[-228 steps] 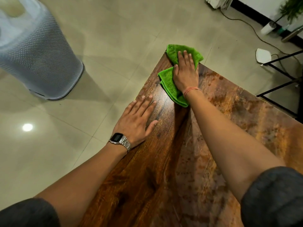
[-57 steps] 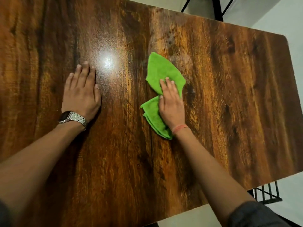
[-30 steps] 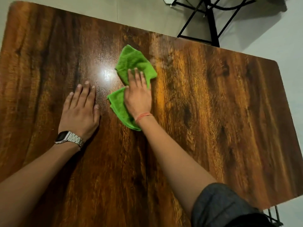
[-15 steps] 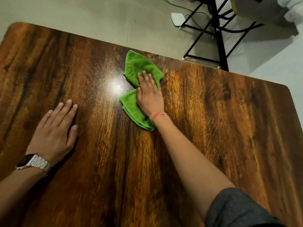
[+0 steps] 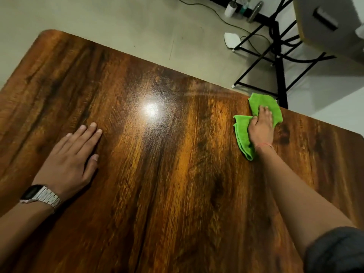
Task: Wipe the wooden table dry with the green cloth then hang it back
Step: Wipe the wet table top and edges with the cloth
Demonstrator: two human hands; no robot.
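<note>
Right hand (image 5: 261, 128): fingers (image 5: 265, 113) laid fairly straight on top of the green cloth (image 5: 243, 134), pressing it flat to the counter (image 5: 177, 184); blurred, so whether the fingertips curl into the fabric cannot be told.

Green cloth: folded and bunched under the right palm, one lobe ahead of the fingers at the counter's far edge, a second lobe trailing beside the thumb and wrist. Judged soft, light and limp, with a nap that drags on a damp top. It should gather easily; best taken by pinching up a bunched fold near the palm rather than a loose corner.

Left hand (image 5: 71, 160): fingers extended, palm flat on the bare wood, well apart from the cloth; holds nothing. Wristwatch (image 5: 40, 196) on that wrist.

Counter: glossy dark wood, a lamp glare between the two hands.

Beyond the right fingers: black metal frame (image 5: 277, 62) on pale floor (image 5: 137, 22).
</note>
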